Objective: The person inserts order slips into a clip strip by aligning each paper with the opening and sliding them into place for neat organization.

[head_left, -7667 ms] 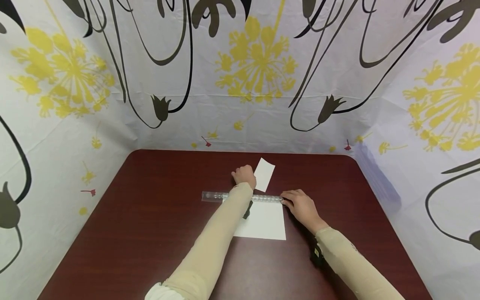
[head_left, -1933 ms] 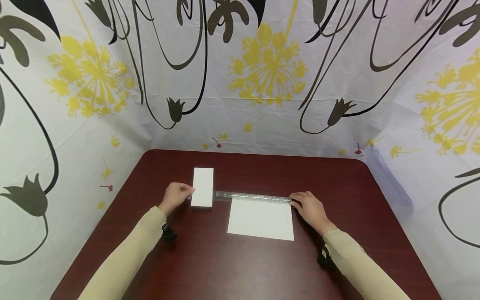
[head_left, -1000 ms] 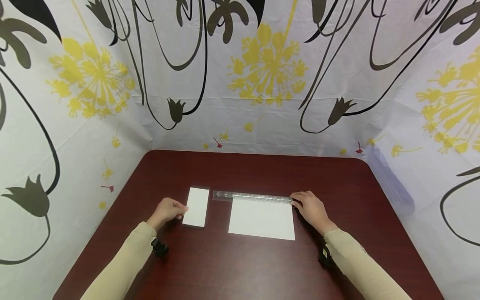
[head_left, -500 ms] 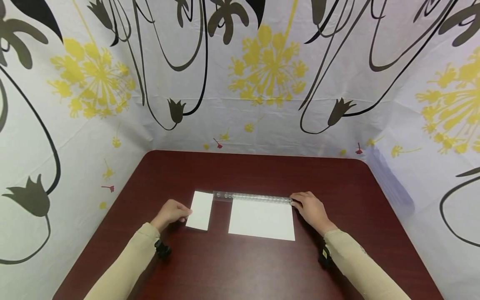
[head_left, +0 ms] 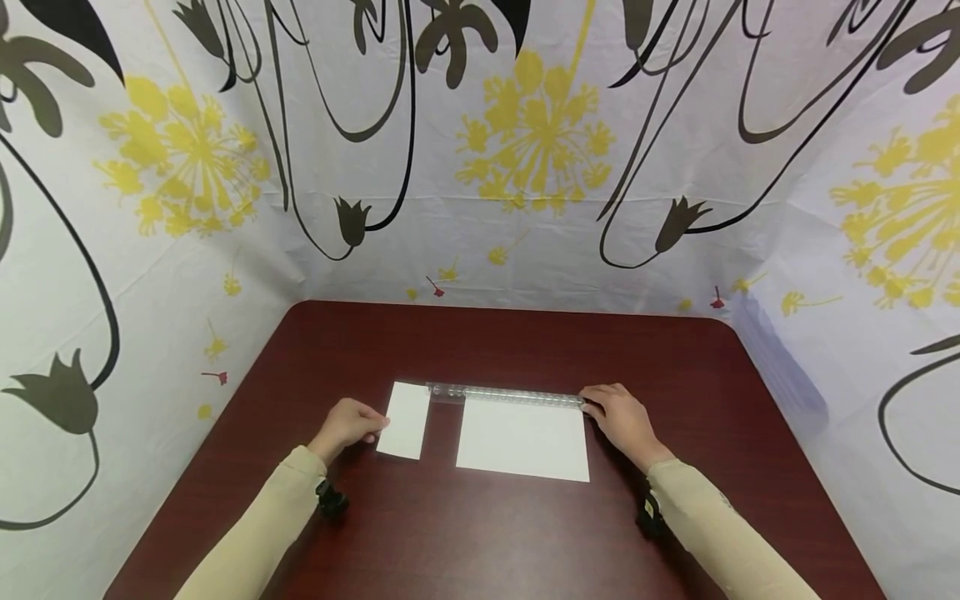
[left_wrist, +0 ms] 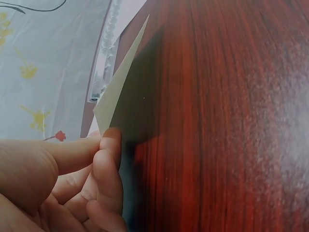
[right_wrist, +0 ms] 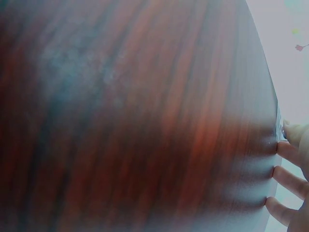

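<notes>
In the head view, my left hand (head_left: 350, 427) pinches a small white paper piece (head_left: 405, 421) by its left edge, between thumb and fingers. The left wrist view shows that paper (left_wrist: 118, 89) tilted, with a dark shadow on the table beneath it. Its upper right corner comes right at the left end of a clear plastic ruler (head_left: 517, 397). The ruler lies along the far edge of a larger white sheet (head_left: 522, 439). At the ruler's right end my right hand (head_left: 621, 419) grips it, fingertips down on the table in the right wrist view.
All of this is on a dark red-brown wooden table (head_left: 495, 533) with rounded far corners. White cloth (head_left: 480, 167) printed with yellow and dark flowers surrounds the table at the back and sides. A dark device (head_left: 330, 498) is strapped at the left wrist.
The small paper piece, earlier beyond the ruler, is now left of it in my left hand. Lately that hand came nearer, then slid slightly right toward the ruler's end. The right hand stays put.
</notes>
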A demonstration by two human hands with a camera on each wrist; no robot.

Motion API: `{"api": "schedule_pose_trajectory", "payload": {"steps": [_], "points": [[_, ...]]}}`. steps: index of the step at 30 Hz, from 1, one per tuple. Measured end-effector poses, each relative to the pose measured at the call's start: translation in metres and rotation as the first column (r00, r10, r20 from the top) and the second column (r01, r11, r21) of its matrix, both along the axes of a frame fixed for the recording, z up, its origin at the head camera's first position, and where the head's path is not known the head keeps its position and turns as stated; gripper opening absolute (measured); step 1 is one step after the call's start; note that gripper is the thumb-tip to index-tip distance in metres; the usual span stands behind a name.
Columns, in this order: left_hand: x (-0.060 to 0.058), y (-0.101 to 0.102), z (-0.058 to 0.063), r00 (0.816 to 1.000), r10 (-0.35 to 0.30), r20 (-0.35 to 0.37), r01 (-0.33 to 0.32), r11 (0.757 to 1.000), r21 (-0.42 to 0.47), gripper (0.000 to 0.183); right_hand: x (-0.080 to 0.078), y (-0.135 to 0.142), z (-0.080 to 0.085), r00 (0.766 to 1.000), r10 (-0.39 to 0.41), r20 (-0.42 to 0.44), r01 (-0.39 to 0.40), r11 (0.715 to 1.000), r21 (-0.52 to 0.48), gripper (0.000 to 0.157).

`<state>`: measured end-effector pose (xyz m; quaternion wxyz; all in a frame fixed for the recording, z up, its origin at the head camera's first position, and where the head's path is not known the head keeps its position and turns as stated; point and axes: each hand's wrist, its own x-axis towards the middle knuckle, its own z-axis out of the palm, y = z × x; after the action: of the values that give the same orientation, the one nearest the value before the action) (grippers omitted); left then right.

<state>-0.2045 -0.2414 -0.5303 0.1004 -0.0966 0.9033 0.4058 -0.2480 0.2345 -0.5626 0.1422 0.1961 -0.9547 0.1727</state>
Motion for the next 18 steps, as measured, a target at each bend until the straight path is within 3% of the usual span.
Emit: {"api": "schedule_pose_trajectory", "payload": {"steps": [18], "points": [[0.0008, 0.0080, -0.0017, 1.000, -0.003, -0.030, 0.003, 1.000, -0.001, 0.019, 0.0007, -0.0007, 0.0013, 1.000, -0.001, 0.021, 0.001, 1.000, 0.001, 0.030]]}}
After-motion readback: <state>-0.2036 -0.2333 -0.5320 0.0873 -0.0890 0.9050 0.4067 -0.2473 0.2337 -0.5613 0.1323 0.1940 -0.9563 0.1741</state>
